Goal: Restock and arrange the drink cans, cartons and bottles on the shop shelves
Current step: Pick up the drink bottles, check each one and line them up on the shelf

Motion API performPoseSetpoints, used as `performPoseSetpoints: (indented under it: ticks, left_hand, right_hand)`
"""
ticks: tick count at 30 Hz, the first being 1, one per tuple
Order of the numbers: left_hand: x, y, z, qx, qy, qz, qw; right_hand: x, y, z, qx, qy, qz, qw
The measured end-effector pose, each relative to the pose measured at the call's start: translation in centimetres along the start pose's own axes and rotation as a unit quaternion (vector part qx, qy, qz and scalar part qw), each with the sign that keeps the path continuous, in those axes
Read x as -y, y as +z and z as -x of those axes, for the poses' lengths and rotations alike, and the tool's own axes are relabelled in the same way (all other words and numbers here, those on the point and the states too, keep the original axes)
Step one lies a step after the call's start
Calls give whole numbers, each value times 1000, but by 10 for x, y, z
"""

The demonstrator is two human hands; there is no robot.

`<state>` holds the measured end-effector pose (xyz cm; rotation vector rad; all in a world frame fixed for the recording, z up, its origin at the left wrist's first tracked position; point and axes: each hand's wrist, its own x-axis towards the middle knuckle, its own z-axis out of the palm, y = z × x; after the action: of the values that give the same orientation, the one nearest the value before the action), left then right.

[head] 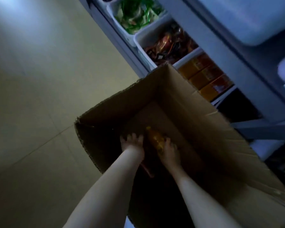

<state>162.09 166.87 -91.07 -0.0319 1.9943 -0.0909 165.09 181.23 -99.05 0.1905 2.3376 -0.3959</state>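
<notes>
**A:** While both arms are deep in the cardboard box on the floor, the yellow bottle lies on its side at the bottom. Its cap end points away from the person, and it sits between the two hands.

**B:** The right hand looks curled round the lower body of it. The left hand sits just beside the bottle with its fingers bent down into the dark. Whether it grips anything, I cannot tell (the light down there is poor, and the picture is smeared).

**A:** How will it handle?

**B:** My guess is a full plastic drink bottle. It should have some weight, smooth round sides that may be slick, and walls that give a little under a squeeze.

**A:** So where should the person take hold?

**B:** Round the middle of the body, I'd say, or just under the shoulder, and never by the cap alone. One firm hand should do. The box walls are tall, so it needs a clean lift. The yellow cartons on the shelf sit just past the far corner.
</notes>
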Motion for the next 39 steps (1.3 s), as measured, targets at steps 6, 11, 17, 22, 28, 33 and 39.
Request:
performPoseSetpoints:
  ticks: [6,11,17,22,28,33,39]
  left_hand:
    - [7,0,31,-60,-3,40,997]
    - [12,-29,152,-210,24,170,963]
    - [13,-95,360,-288,118,211,926]
    - [6,-146,522,-399,199,196,873]
    - [-64,-171,697,-522,346,172,760]
    - [-158,-163,845,-609,467,128,628]
    - [-244,-181,985,-686,597,19,415]
  right_hand:
    - [31,-9,23,-1,8,2,1000]
    - [79,-99,129,-85,-36,-14,996]
    - [113,-259,319,-179,-79,-32,980]
    - [113,-372,469,-256,-145,-43,955]
    - [52,-461,647,-443,-194,-105,869]
    - [-33,-520,790,-608,-200,-88,763]
    - [-128,-586,939,-765,-176,-12,620]
